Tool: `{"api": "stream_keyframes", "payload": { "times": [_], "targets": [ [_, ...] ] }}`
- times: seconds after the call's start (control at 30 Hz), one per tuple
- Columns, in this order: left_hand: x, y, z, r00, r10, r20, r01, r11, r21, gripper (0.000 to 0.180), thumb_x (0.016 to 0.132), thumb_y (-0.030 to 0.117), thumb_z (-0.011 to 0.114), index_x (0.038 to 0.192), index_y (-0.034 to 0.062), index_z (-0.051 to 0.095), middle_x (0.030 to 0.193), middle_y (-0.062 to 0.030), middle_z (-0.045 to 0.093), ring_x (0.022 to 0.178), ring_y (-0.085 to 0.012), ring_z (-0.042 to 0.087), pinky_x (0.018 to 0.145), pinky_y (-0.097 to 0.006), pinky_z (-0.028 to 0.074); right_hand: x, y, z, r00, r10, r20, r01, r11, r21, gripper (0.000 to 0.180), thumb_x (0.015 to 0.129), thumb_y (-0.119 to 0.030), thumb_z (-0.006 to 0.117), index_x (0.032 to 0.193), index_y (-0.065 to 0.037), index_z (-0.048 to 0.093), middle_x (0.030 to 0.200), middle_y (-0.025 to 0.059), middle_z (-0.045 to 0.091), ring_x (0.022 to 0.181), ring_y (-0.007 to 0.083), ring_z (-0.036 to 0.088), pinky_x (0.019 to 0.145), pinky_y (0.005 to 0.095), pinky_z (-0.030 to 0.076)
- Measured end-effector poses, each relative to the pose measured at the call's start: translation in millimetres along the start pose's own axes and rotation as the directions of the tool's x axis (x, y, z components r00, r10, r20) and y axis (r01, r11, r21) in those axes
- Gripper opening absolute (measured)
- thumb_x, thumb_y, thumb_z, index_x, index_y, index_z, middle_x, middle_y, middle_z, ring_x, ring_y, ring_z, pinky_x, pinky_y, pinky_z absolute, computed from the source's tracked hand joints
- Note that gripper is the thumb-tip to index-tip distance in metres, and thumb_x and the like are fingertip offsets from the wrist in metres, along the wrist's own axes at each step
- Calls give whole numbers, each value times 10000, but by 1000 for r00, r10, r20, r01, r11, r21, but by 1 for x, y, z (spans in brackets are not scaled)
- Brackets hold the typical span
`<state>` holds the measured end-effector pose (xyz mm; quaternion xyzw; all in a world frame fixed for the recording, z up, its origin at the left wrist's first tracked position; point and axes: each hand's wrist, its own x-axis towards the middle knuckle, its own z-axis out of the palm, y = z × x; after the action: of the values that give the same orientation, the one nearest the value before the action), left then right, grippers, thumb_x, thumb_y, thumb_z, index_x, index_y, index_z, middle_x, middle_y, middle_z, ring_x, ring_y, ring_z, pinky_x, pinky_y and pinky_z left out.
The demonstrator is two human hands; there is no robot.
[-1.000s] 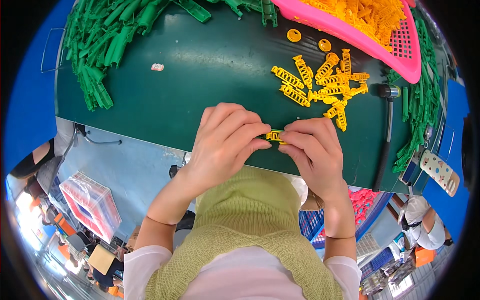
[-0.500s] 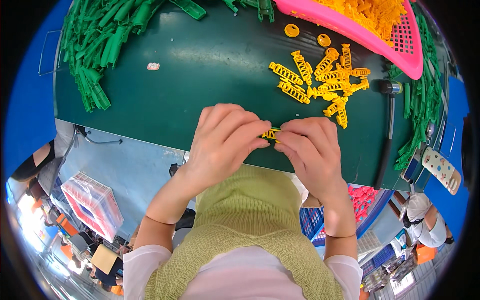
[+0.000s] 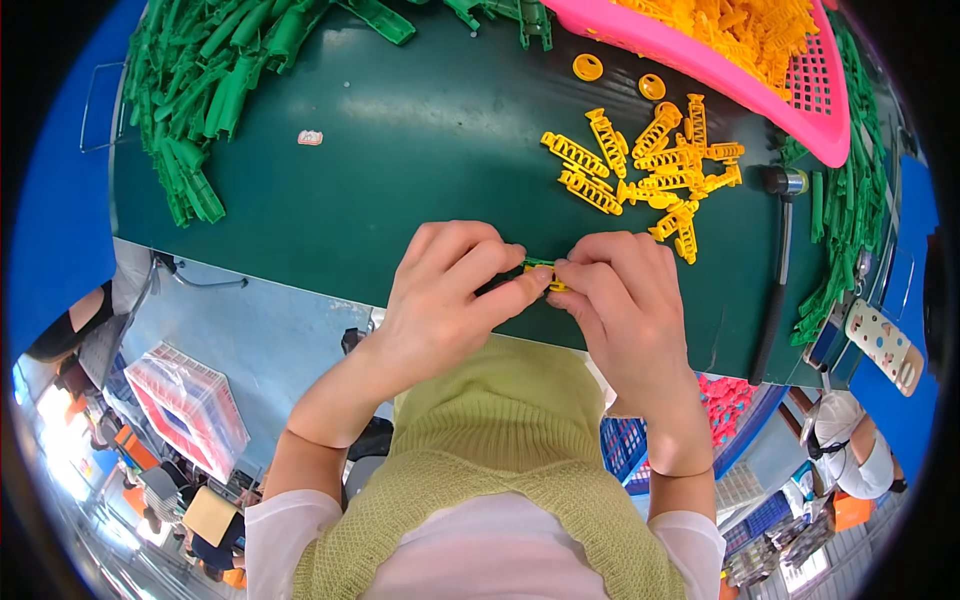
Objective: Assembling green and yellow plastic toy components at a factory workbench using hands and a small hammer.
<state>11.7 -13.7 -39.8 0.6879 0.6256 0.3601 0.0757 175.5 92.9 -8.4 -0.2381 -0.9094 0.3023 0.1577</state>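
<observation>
The bench is a wide slab with a smooth, dark green top that shines a little under the light; its near edge runs just behind the hands. Beyond its far rim the ground is flat blue, and below the near edge lies a pale grey floor with a red-and-white crate and blue crates beside the person's legs.

A heap of green parts, long ribbed plastic sticks, covers the bench's far left corner, and more green sticks line its right edge. A pink basket with a mesh wall sits at the far right, filled with yellow pieces. In front of it, a loose scatter of yellow parts, slotted bars of moulded plastic, lies with two small yellow discs. A black hose with a metal tip runs along the right side. A small white tag lies alone left of centre.

The middle of the bench, between the green heap and the yellow scatter, is bare.

The left hand and right hand meet at the near edge, fingertips touching, both clenched in a pinch grip on one small piece, yellow with a green end, mostly hidden by the fingers.
</observation>
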Motion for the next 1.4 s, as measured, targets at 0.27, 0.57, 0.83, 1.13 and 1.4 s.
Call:
{"api": "stream_keyframes", "payload": {
  "times": [0.27,0.57,0.83,1.13,1.4],
  "targets": [
    [5,4,-3,998,-37,50,37,999,-13,245,660,76,781,887,96,691,892,-24,616,837,-233,577,707,-342,420,-7,5,8,995,-68,-68,62,994,-86,303,675,-59,770,941,-97,630,953,29,629,828,239,552,723,344,410],
    [4,22,-1,885,-427,185,351,353,-867,344,784,98,773,1072,-2,613,1041,-119,604,988,-208,584,858,-341,487,-5,-5,-1,952,-56,-300,136,958,253,341,706,-113,799,1008,-95,641,964,56,675,776,222,571,685,331,393],
    [6,13,5,847,-517,125,216,120,-969,282,931,144,616,1126,-27,507,1111,-181,611,1059,-251,608,948,-393,485,-16,21,-54,934,122,-336,-117,993,34,207,773,26,678,975,-8,646,1004,139,643,974,254,603,875,336,472],
    [3,12,12,869,-462,175,227,60,-972,238,954,65,564,1155,-29,478,1121,-170,619,1098,-262,610,967,-396,492,-46,148,-121,771,351,-532,-611,643,-461,282,912,-149,631,1175,-46,616,1031,85,624,850,196,585,807,307,466],
    [7,23,8,841,-503,199,274,79,-958,284,944,173,608,1118,-16,488,1045,-190,621,986,-314,644,906,-456,521,-45,147,-132,834,438,-335,-551,690,-470,244,903,-102,608,1136,-30,601,1047,114,586,880,275,609,752,338,486]
  ]
}}
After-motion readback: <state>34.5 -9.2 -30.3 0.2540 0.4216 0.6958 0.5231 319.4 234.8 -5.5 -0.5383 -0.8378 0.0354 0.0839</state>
